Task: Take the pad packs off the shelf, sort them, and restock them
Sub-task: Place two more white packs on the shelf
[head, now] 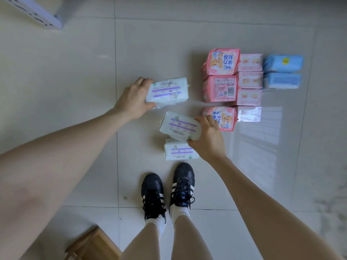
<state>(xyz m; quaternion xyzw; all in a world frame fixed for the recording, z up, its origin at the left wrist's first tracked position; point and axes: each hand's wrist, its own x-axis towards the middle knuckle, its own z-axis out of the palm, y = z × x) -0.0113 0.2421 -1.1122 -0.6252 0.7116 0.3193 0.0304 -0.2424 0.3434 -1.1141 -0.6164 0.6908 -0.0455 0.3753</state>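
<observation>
Head view looks straight down at a pale tiled floor (75,81), where the person stands in black shoes (167,192) with white stripes and white socks.

Left hand (134,99) grips a white pack (168,91) with purple bands by its left end, fingers over the far edge and thumb along the near edge; whether the pack rests on the floor or is just above it cannot be told. Right hand (207,138) holds a second white pack (179,125) by its right end, fingers closed over the top and thumb beneath, the pack tilted and lifted over a third white pack (179,151) that lies flat on the floor just ahead of the shoes.

To the right of the hands the other packs lie sorted in columns on the floor. Nearest is a column of three big pink packs (220,88) with a cartoon bear, the closest one partly hidden behind the right hand. Touching that column on its right is a column of four paler pink packs (248,88). Further right, a little apart, two blue packs (282,72) lie one behind the other.

A white shelf corner (35,11) with slots shows at the top left, well away from the packs. A wooden stool (92,244) edge sits at the bottom left beside the legs.
</observation>
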